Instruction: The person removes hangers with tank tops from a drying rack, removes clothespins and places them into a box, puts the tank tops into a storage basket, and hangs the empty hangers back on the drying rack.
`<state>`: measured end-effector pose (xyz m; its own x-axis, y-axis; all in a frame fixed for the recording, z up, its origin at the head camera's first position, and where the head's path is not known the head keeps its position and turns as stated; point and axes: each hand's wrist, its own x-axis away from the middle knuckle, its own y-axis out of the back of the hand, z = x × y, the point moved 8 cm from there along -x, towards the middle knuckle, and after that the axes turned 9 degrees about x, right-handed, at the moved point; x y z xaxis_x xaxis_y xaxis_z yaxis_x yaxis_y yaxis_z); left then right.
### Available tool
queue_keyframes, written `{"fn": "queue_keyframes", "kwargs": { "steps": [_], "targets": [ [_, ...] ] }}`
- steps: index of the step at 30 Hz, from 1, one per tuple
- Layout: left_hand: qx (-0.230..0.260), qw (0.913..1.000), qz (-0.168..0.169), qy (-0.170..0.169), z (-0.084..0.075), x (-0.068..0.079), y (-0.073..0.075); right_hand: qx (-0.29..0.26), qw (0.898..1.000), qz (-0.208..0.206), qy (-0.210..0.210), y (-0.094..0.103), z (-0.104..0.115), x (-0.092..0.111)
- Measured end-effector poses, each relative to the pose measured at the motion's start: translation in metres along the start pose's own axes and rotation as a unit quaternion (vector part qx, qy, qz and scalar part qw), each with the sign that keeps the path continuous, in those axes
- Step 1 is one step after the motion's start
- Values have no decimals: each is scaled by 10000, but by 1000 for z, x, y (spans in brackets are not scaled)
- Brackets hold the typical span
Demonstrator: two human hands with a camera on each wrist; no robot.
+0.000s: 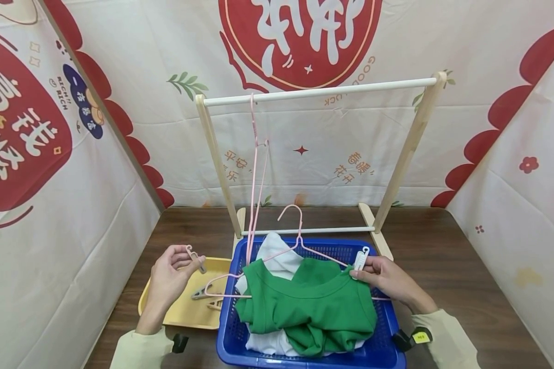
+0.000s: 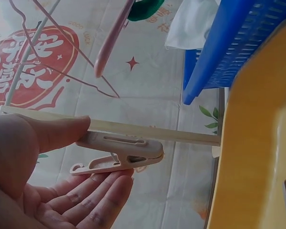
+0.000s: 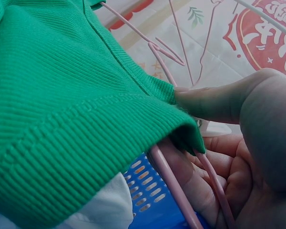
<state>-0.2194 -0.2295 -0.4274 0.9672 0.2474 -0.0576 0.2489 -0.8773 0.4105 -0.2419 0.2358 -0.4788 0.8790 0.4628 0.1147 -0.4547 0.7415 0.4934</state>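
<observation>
My left hand [image 1: 168,277] pinches a pale pink clothespin [image 2: 119,150] between thumb and fingertips, left of the blue basket and over the yellow tray. A green ribbed top [image 1: 311,302] lies over the basket with a pink hanger [image 1: 300,237] through its shoulders; the hook points up. At the top's right shoulder, my right hand [image 1: 392,279] pinches the cloth, thumb above and fingers beneath around the hanger. Beside that thumb, a white clothespin [image 1: 361,259] stands up at the shoulder. Whether its jaws bite the cloth is hidden.
The blue basket [image 1: 224,333] holds white cloth [image 1: 277,261] under the top. Left of it, the yellow tray [image 1: 189,319] contains clothespins [image 1: 203,292]. Behind stands a wooden rack with a white rail [image 1: 323,93], where another pink hanger [image 1: 253,189] hangs at the left.
</observation>
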Motion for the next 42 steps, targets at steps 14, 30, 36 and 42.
{"fn": "queue_keyframes", "kwargs": {
  "steps": [14,30,36,42],
  "targets": [
    [-143,9997,166,116,3,2,-2,34,10000,5,17,-1,1,1],
    [-290,9990,268,187,14,-1,-7,-25,10000,33,34,-1,2,0],
    [-372,9983,352,271,18,-3,-8,-71,10000,39,22,-1,2,1],
    [-454,9978,400,267,21,-4,-9,19,9999,14,105,-1,1,0]
  ]
}}
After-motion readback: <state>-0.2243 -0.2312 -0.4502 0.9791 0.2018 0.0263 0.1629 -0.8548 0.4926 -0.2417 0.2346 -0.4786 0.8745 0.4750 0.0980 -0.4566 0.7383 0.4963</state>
